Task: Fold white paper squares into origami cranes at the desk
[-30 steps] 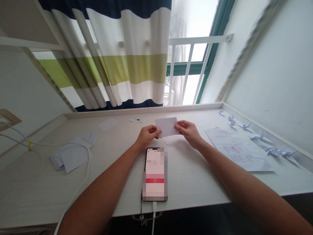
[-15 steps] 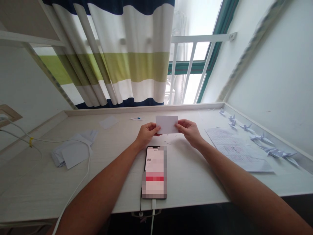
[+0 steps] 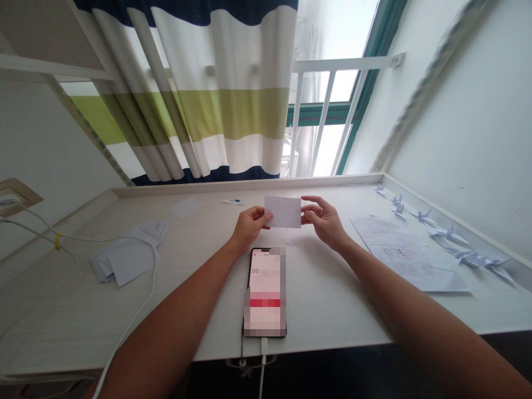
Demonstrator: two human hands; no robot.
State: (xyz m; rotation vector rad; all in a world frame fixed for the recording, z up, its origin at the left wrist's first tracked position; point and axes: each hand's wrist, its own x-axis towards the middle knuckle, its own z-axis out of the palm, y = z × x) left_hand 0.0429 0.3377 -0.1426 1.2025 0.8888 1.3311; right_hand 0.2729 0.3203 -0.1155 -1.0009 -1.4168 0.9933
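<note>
One grip has loosened at frame centre: right hand fingers open beside the paper slip; left hand fingers pinch it.

Beside my left hand the desk lies bare out to the paper stack. The phone blocks below, and the printed sheet and cranes crowd the right.

There are two hands, the left hand and the right hand, one white card, one phone, one printed sheet, one pile of papers and a row of paper cranes too small to count.
</note>
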